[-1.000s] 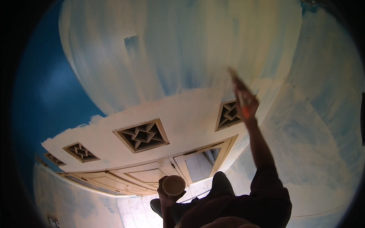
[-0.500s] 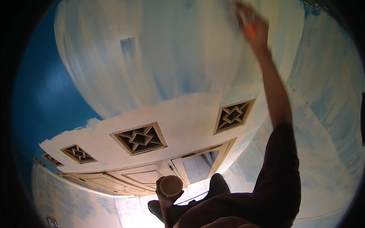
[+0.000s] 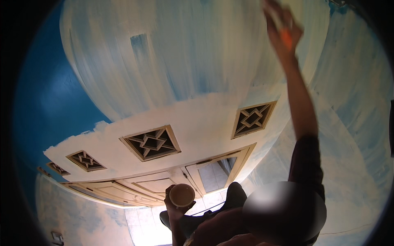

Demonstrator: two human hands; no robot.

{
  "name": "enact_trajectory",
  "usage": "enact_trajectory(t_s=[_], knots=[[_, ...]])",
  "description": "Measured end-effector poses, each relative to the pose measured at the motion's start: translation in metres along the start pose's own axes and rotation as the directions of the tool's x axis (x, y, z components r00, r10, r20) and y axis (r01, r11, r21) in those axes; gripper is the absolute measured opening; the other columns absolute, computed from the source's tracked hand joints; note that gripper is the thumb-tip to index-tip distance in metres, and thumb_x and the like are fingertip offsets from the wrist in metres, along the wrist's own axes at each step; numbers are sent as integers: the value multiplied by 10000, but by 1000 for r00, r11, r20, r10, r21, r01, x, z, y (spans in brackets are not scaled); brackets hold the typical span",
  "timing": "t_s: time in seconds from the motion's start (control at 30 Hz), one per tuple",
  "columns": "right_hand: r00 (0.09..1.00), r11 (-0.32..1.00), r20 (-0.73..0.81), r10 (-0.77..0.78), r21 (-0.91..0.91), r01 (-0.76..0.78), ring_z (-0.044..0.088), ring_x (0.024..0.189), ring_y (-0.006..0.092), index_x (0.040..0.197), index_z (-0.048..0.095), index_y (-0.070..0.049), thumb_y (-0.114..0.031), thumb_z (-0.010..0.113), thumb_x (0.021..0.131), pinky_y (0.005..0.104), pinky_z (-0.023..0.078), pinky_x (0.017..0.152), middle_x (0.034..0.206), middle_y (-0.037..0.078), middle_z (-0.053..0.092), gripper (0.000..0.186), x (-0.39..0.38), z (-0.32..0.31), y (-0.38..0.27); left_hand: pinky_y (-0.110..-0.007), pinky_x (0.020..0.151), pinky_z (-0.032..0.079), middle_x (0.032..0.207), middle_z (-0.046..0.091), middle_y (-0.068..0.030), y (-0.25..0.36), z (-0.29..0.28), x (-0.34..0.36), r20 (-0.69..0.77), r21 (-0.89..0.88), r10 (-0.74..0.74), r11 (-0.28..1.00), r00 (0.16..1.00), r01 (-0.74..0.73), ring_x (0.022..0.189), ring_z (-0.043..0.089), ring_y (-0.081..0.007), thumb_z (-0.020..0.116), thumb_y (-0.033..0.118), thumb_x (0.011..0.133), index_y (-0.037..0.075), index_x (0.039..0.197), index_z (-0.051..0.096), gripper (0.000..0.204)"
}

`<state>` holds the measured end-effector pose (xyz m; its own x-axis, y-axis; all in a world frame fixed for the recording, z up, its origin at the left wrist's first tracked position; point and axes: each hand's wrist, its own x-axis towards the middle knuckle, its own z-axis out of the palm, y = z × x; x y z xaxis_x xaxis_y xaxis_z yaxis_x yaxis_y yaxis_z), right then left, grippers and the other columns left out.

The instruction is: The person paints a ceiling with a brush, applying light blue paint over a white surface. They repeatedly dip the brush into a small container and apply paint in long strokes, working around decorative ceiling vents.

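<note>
High at the upper right, my right hand [image 3: 285, 35] is raised to the wall with its fingers closed around an orange-handled paintbrush [image 3: 286, 39]. The hand is smeared by motion, and the brush head cannot be made out. Streaky pale cream strokes over blue cover the wall [image 3: 197, 53] before it. Down low near my legs, my left hand [image 3: 174, 207] grips a round tub [image 3: 182, 195] from its left side. A smooth beige liquid that looks like paint shows inside the tub.
Below the streaked wall run several vents with diamond grilles [image 3: 150, 142]. Under them is a cream panelled door [image 3: 152, 184] with a glazed pane [image 3: 213, 176]. Solid blue wall [image 3: 57, 98] lies at the left; a patchy side wall [image 3: 353, 123] stands right. Pale floor tiles [image 3: 143, 221] lie beneath.
My right hand has shifted to the right and a little down along the wall, still holding the paintbrush. The tub in my left hand sits slightly higher and further left in the picture.
</note>
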<state>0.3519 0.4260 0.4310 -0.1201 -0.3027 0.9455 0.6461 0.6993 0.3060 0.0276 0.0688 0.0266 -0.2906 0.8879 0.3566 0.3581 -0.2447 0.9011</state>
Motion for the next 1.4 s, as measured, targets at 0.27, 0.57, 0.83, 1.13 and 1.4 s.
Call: enact_trajectory(t_s=[0.27, 0.57, 0.83, 1.13, 1.4], knots=[[998, 988, -4, 64, 139, -62, 717, 880, 302, 979, 620, -11, -11, 669, 901, 305, 528, 739, 1009, 141, 738, 93, 55, 51, -12, -387, 885, 553, 1139, 629, -129, 6, 9, 2, -5, -37, -16, 999, 1000, 16, 1041, 649, -278, 981, 178, 503, 18, 1205, 550, 840], [451, 88, 697, 558, 491, -867, 437, 1390, 284, 1258, 581, 29, -143, 486, 1020, 422, 417, 1100, 1471, 181, 477, 308, -364, -81, -213, -370, 840, 564, 1091, 657, -133, 6, 9, -2, 22, -65, -16, 998, 1000, 18, 977, 672, -266, 969, 172, 525, 0, 1210, 522, 836], [54, -59, 536, 842, 191, -980, 657, 1101, 227, 1075, 610, 31, -5, 661, 932, 317, 556, 920, 1254, 190, 646, 156, -368, -136, -313, -375, 890, 545, 1166, 619, -126, 20, 25, -8, 55, -66, -66, 995, 996, 70, 1050, 641, -254, 967, 171, 535, 14, 1124, 650, 688], [-373, -646, 666, 646, 216, -732, 629, 1082, 273, 1134, 547, 49, -80, 592, 992, 383, 546, 974, 1138, 206, 624, 197, -384, -158, -365, -335, 878, 546, 1114, 658, -115, 5, 54, -34, 74, -187, -119, 974, 990, 131, 1029, 663, -199, 932, 176, 615, -8, 1277, 473, 826], [263, -370, 871, 415, 425, -826, 714, 911, 423, 1060, 521, -4, -39, 679, 919, 456, 610, 783, 1014, 279, 705, 214, -247, -145, -311, -355, 847, 564, 1119, 671, -130, 1, 48, -38, 49, -348, -98, 931, 994, 109, 1015, 672, -205, 918, 129, 605, -4, 1305, 455, 849]])
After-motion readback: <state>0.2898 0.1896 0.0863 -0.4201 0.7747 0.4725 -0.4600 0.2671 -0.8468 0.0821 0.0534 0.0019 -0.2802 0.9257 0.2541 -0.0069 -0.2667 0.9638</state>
